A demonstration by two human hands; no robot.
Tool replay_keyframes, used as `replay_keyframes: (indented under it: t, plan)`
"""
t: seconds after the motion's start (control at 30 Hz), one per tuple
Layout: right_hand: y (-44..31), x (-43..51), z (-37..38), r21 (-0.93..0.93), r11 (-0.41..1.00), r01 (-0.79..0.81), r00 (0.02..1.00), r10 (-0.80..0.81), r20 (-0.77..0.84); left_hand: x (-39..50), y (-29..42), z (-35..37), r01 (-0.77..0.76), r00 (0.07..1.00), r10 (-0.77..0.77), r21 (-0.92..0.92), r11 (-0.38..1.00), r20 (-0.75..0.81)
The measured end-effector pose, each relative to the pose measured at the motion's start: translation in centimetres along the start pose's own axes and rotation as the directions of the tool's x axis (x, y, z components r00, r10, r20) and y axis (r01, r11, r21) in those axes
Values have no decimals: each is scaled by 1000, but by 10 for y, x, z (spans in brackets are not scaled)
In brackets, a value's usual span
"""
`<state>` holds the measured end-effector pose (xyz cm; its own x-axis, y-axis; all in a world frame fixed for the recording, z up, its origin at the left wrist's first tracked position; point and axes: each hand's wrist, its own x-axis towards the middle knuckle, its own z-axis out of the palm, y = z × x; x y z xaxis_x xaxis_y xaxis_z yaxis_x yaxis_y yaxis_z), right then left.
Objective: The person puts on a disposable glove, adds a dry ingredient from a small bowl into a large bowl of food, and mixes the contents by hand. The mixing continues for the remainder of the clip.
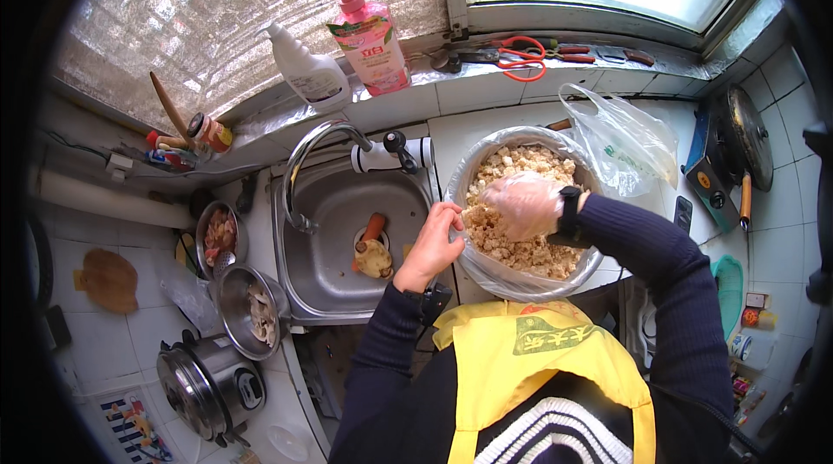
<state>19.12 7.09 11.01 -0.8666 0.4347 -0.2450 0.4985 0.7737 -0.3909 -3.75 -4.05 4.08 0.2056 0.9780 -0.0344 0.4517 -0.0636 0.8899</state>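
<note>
A large round bowl lined with a clear plastic bag (pixel 470 276) stands on the counter, filled with a pale brown crumbly mixture (pixel 514 255). My right hand (pixel 524 203), in a thin clear plastic glove, is down in the mixture; its fingertips are hard to make out, so I cannot tell whether they close on any of it. At the bowl's left rim my bare left hand (pixel 437 239) pinches the edge of the plastic liner between thumb and fingers.
Left of the bowl is a steel sink (pixel 325 282) with a carrot (pixel 375 227) and a pale vegetable piece (pixel 374 259). Metal bowls of meat (pixel 220 233) and pale food (pixel 262 317) stand near an electric cooker (pixel 211 386). A plastic bag (pixel 628 145) and phone (pixel 682 213) lie right.
</note>
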Motion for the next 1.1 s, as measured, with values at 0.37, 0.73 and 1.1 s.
replay_keyframes:
  t: [0.37, 0.73, 1.1]
  plan:
    - [-37, 51, 67, -143, 986, -81, 977, 107, 185, 2, -11, 4, -44, 998, 45, 8, 999, -42]
    - [24, -7, -1, 115, 990, -77, 993, 87, -83, 1, -5, 7, -50, 996, 53, 38, 998, -73]
    - [44, -51, 11, 115, 952, -284, 905, 306, -295, 2, 0, 5, -44, 997, 50, 104, 994, -52]
